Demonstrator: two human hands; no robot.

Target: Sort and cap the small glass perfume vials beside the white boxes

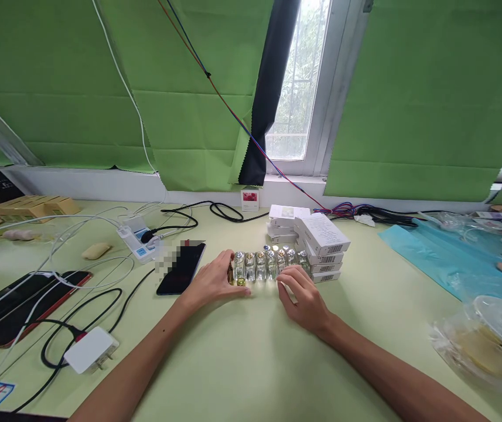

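A row of small clear glass bottles [260,266] stands upright on the pale green table, with a few more tops showing behind it. My left hand [218,276] is at the row's left end, thumb and fingers apart around the end bottle and a small yellow-gold piece [241,282]. Whether it grips them is unclear. My right hand [301,296] rests at the front right of the row, fingers curled, its fingertips near the bottles; anything beneath them is hidden. Just right of the bottles are stacked white boxes [323,234].
Left of my hands lie a black phone [184,266], a white power strip [139,240], a white charger [91,350] and tangled cables. Blue plastic sheeting [430,258] and a clear plastic container [488,346] are at the right. Yellow boxes [35,206] sit at the back left.
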